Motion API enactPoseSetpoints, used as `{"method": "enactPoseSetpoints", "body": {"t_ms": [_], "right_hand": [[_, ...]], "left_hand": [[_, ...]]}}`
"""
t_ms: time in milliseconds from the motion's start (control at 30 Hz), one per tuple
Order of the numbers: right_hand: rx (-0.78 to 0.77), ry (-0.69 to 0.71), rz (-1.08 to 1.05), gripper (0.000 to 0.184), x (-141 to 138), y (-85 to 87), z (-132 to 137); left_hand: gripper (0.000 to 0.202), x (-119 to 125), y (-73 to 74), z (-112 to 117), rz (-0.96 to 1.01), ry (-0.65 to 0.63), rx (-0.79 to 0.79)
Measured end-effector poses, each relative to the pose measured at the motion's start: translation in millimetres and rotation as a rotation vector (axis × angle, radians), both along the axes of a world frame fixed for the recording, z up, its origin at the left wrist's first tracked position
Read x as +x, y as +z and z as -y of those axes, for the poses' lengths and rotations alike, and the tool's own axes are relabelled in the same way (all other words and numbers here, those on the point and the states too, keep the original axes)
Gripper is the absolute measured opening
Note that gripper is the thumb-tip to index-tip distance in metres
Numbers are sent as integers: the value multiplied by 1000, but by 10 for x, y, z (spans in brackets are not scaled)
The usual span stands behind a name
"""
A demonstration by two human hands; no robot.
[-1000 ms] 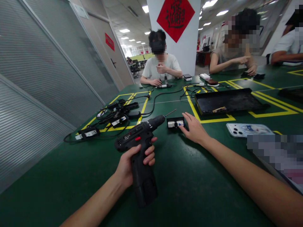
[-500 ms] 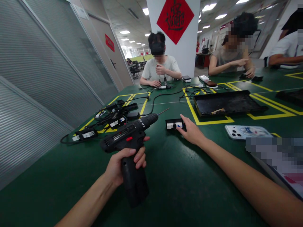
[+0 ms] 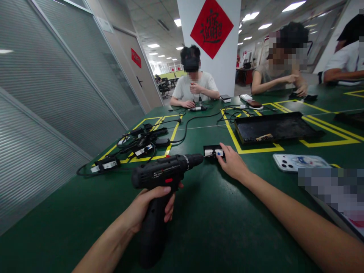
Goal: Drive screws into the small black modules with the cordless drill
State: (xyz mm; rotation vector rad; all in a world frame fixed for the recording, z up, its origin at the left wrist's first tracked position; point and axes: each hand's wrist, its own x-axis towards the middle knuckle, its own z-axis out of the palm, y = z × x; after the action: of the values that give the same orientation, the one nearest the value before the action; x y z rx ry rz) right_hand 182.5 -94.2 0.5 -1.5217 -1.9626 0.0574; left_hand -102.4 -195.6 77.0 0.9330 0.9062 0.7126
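My left hand [image 3: 150, 206] is wrapped round the grip of a black cordless drill [image 3: 162, 189], whose chuck points right toward a small black and white part [image 3: 214, 151] on the green table [image 3: 210, 223]. The drill's tip sits right at that part; I cannot see the bit clearly. My right hand [image 3: 231, 163] rests on the table with its fingers pressed against the right side of the small part, holding it in place.
A black tray [image 3: 277, 127] lies inside yellow tape lines at right, a white phone [image 3: 297, 162] in front of it. A tangle of black cables and adapters [image 3: 136, 142] sits at left. Several people sit at the table's far side. A glass wall runs along the left.
The drill has swung down and right, from pointing up and away to level, its tip now at the small part. My right hand stays on the part.
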Motion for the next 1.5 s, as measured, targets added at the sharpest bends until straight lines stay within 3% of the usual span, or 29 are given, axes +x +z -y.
{"method": "enactPoseSetpoints", "body": {"t_ms": [233,433,667,833,1200,1500], "right_hand": [[-2,-6,7,53,-6,-4,4],[5,-13,7,52,-2,4,22],[4,-19,15,52,-4,-1,27],[0,-21,18,53,-6,-12,17],[-1,-43,47,53,-12,-17,6],[-3,-40,53,54,0,-21,15]], "left_hand": [[32,1,-35,63,-98,-20,34],[34,7,3,32,-40,-56,148],[36,-34,11,3,-46,-38,163],[47,-28,-11,2,-77,-60,164],[43,7,19,72,-40,-122,-7],[41,5,-13,73,-96,-101,-51]]}}
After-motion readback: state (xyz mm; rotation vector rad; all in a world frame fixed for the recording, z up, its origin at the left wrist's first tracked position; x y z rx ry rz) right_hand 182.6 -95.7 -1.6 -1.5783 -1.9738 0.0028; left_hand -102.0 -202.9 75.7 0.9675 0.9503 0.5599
